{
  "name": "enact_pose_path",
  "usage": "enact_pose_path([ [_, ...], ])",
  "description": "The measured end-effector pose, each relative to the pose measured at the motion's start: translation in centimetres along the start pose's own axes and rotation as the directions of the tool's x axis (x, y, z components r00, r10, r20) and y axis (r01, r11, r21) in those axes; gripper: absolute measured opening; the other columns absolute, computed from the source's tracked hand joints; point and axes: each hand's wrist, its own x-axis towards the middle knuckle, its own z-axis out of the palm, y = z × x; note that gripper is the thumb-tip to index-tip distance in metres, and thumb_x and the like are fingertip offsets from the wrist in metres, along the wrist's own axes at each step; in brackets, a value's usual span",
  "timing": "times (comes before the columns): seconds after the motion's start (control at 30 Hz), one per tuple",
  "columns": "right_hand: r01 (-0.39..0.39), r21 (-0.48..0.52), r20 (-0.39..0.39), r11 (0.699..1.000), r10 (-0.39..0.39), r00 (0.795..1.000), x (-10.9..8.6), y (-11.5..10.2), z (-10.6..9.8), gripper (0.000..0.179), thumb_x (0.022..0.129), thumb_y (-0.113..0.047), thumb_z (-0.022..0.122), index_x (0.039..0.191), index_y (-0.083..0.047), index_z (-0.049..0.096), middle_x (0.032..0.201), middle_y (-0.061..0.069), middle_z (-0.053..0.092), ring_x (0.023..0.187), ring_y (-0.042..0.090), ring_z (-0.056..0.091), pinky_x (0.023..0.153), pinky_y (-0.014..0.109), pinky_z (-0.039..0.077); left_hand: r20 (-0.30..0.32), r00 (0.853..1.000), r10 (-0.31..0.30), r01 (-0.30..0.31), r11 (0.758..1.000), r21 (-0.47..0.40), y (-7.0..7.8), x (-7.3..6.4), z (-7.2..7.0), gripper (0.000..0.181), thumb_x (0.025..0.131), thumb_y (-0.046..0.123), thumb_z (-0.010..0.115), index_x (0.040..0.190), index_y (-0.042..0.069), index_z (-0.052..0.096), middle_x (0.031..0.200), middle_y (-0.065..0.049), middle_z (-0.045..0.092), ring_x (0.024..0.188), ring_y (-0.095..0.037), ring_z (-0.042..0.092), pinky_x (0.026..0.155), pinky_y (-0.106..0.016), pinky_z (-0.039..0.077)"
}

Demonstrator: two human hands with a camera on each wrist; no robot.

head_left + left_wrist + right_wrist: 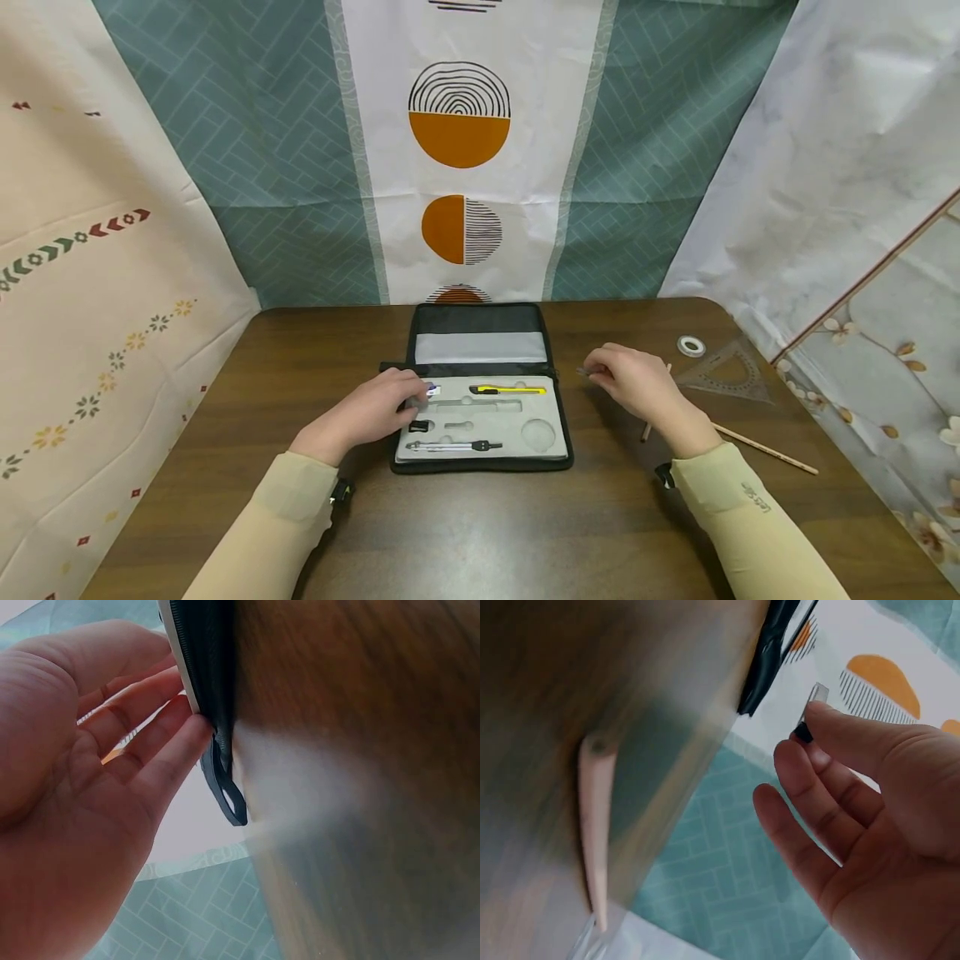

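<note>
A black zip case (480,467) lies unfolded on the table, its pale moulded tray (491,429) facing up. My left hand (367,408) is over the tray's left side, fingers fairly straight and right by a white-and-blue eraser (433,390). In the left wrist view its little finger touches the tray's edge, near a black pull loop (227,791). Thumb and fingers of my right hand (633,383) pinch a small clear piece with a black end (817,694), just right of the case. The tray bears a yellow utility knife (513,390), a compass (450,446) and a black sharpener (419,426).
To the right lie a clear set square (753,385), a white tape roll (691,347) and a wooden pencil (768,450). Another wooden stick (646,432) is partly hidden under my right arm. A patterned curtain (300,258) hangs behind the table.
</note>
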Motion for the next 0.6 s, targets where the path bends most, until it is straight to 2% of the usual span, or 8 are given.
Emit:
enact_pose_path([
  [0.2,0.043,0.053,-0.008,0.998,-0.043,0.999,0.9,-1.9,0.9,0.015,0.093,-0.008,0.089,0.101,-0.016,0.079,0.094,-0.006,0.072,0.082,0.013,0.069,0.073,0.044,0.059,0.011,1.0,-0.003,0.003,1.0,0.002,0.0,0.0,-0.1,0.021,0.1,0.0,0.078,0.117,0.012,0.078,0.121,-0.003,0.073,0.108,-0.023,0.061,0.095,-0.046,0.058],
  [0.37,0.081,0.108,0.038,0.991,-0.085,0.996,1.7,-3.8,1.6,0.015,0.094,-0.009,0.089,0.1,-0.018,0.078,0.093,-0.009,0.07,0.081,0.009,0.065,0.074,0.039,0.058,0.014,1.0,-0.011,0.012,1.0,-0.014,0.0,0.0,-0.1,0.021,0.101,0.0,0.078,0.119,0.011,0.078,0.124,-0.003,0.073,0.111,-0.023,0.061,0.098,-0.047,0.058],
  [0.6,0.103,0.181,0.094,0.978,-0.121,0.988,2.4,-6.6,1.9,0.013,0.096,-0.013,0.088,0.1,-0.02,0.078,0.092,-0.012,0.069,0.082,0.008,0.065,0.074,0.034,0.056,-0.002,0.999,0.041,-0.041,0.999,0.003,-0.1,-0.1,0.0,0.02,0.101,0.001,0.079,0.118,0.01,0.078,0.12,-0.003,0.072,0.111,-0.024,0.065,0.094,-0.045,0.058],
])
